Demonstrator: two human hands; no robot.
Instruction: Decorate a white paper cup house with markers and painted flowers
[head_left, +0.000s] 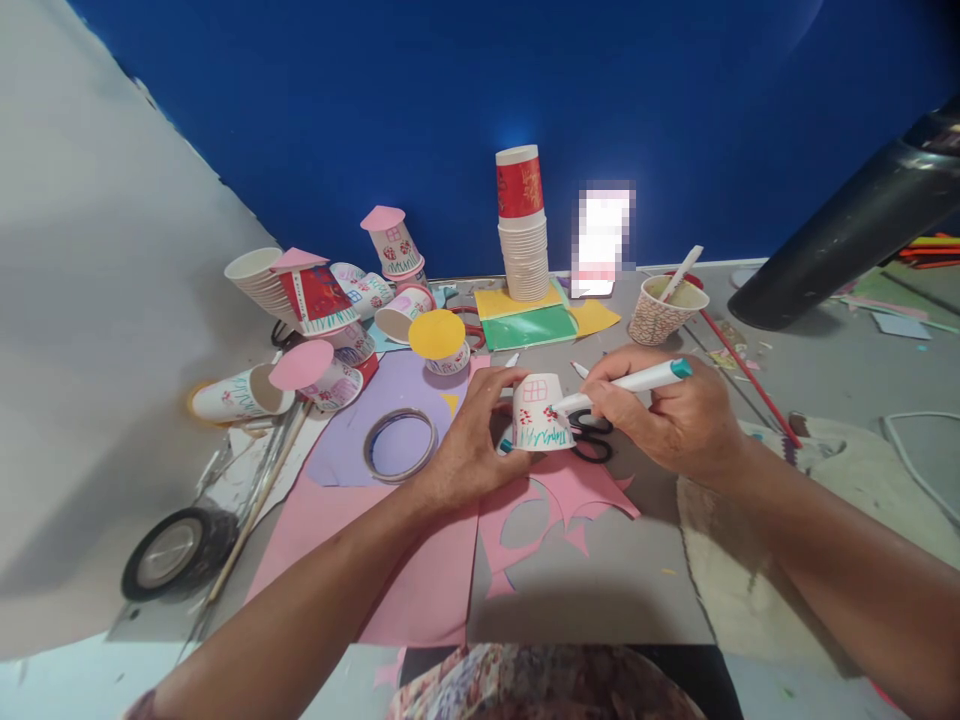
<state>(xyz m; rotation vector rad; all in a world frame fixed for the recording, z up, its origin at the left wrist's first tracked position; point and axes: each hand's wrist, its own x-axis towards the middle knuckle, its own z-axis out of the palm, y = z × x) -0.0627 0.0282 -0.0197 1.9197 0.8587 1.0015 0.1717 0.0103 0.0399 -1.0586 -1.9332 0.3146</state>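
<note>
My left hand [469,440] grips a white paper cup [538,411] turned upside down on the table; the cup has a pink window, red flowers and green grass drawn on it. My right hand [671,415] holds a white marker with a teal cap [630,384], its tip touching the cup's right side. Black scissors [592,436] lie just behind the cup, under the marker. Pink cut paper [555,500] lies beneath both hands.
Several decorated cups with pink and yellow paper roofs [330,300] cluster at left. A stack of paper cups [523,235] stands at the back on green and yellow paper. A tape ring [400,445], a black tape roll [176,550], a patterned cup with a stick [664,310] and a black tube [847,240] are around.
</note>
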